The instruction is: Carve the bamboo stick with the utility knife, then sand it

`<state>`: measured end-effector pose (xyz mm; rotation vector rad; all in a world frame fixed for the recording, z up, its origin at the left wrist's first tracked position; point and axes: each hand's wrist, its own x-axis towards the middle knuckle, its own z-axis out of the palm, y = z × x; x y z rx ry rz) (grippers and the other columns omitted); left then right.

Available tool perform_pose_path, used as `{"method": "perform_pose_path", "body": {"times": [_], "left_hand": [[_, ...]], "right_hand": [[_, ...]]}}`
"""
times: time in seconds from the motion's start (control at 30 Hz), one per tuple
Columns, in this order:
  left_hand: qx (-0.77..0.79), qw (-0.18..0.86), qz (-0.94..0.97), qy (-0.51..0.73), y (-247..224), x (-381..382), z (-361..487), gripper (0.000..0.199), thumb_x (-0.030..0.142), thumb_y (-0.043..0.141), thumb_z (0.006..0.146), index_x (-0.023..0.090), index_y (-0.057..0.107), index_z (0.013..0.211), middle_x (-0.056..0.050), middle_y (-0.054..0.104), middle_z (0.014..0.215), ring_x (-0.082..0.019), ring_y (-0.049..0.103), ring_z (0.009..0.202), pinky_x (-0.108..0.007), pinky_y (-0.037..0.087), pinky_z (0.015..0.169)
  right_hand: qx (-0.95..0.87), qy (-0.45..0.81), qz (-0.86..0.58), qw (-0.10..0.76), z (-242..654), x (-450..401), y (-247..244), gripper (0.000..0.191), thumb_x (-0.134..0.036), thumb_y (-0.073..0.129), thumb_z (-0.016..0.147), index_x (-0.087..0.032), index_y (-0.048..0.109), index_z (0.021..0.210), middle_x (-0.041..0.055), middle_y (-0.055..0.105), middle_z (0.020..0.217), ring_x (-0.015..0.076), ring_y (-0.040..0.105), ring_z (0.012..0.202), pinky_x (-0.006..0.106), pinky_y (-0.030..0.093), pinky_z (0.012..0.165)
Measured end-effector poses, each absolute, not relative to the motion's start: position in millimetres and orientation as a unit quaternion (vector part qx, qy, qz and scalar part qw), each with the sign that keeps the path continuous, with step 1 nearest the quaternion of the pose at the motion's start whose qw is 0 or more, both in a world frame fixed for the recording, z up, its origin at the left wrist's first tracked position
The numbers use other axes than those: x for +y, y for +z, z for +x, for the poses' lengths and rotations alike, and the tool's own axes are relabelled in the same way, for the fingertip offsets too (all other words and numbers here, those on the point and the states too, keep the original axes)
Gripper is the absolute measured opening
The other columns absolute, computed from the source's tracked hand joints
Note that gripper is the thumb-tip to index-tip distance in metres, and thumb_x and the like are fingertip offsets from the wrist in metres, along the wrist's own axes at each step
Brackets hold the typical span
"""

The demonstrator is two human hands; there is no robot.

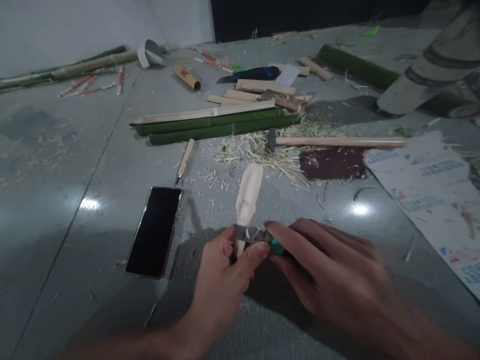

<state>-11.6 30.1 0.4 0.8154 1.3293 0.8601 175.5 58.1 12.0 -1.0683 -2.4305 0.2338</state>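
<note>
My left hand (223, 272) is closed around the narrow handle end of a pale, spoon-shaped piece of wood (249, 192). The broad end points up and away from me. In my right hand (333, 270) is a carving knife (255, 234) with a green handle, its short blade lying across the neck of the wood. My left thumb reaches over to the knife, by the back of the blade. The fingers of my right hand hide most of the knife's handle.
A smartphone (153, 232) and a wooden-handled tool (185, 161) lie to the left. Split green bamboo strips (225, 125), shavings (262, 152), a hammer (337, 142) and a dark red plate (333, 163) lie ahead. A printed sheet (431, 185) is on the right, near an upright post (423, 70).
</note>
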Motion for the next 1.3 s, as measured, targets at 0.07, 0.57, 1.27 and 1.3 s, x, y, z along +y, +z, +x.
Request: {"method": "perform_pose_path", "body": {"times": [0.07, 0.57, 1.27, 1.3], "left_hand": [[0.583, 0.625, 0.353, 0.38, -0.4, 30.2, -11.0, 0.031, 0.043, 0.073, 0.09, 0.021, 0.055, 0.076, 0.009, 0.037, 0.053, -0.007, 0.028, 0.048, -0.02, 0.025, 0.043], [0.519, 0.658, 0.342, 0.425, 7.1, 37.4, -13.9, 0.027, 0.031, 0.087, 0.074, 0.019, 0.063, 0.08, 0.007, 0.046, 0.063, -0.009, 0.039, 0.058, -0.019, 0.04, 0.053], [0.607, 0.514, 0.517, 0.317, 0.2, 36.5, -18.2, 0.036, 0.028, 0.077, 0.083, 0.021, 0.044, 0.069, 0.007, 0.041, 0.064, -0.01, 0.037, 0.058, -0.023, 0.03, 0.052], [0.607, 0.517, 0.515, 0.315, -0.1, 36.3, -18.1, 0.035, 0.028, 0.077, 0.083, 0.021, 0.045, 0.07, 0.007, 0.042, 0.063, -0.01, 0.037, 0.058, -0.023, 0.029, 0.052]], "right_hand": [[-0.889, 0.092, -0.38, 0.238, 175.9, 59.9, 13.4, 0.022, -0.021, 0.054, 0.105, -0.018, 0.059, 0.127, 0.0048, 0.071, 0.092, 0.0167, 0.066, 0.073, 0.032, 0.048, 0.064], [-0.91, 0.144, -0.31, 0.236, 184.1, 69.4, 16.9, 0.016, -0.023, 0.044, 0.108, -0.019, 0.056, 0.117, 0.0068, 0.075, 0.094, 0.0184, 0.069, 0.071, 0.032, 0.048, 0.06], [-0.826, 0.357, -0.405, 0.16, 185.4, 70.1, 24.1, 0.031, -0.034, 0.032, 0.113, -0.024, 0.055, 0.095, -0.0042, 0.061, 0.064, 0.0131, 0.057, 0.053, 0.028, 0.036, 0.05], [-0.817, 0.375, -0.408, 0.163, 184.4, 71.0, 25.6, 0.033, -0.034, 0.032, 0.113, -0.025, 0.054, 0.09, -0.0045, 0.06, 0.063, 0.0128, 0.056, 0.053, 0.027, 0.038, 0.051]]}}
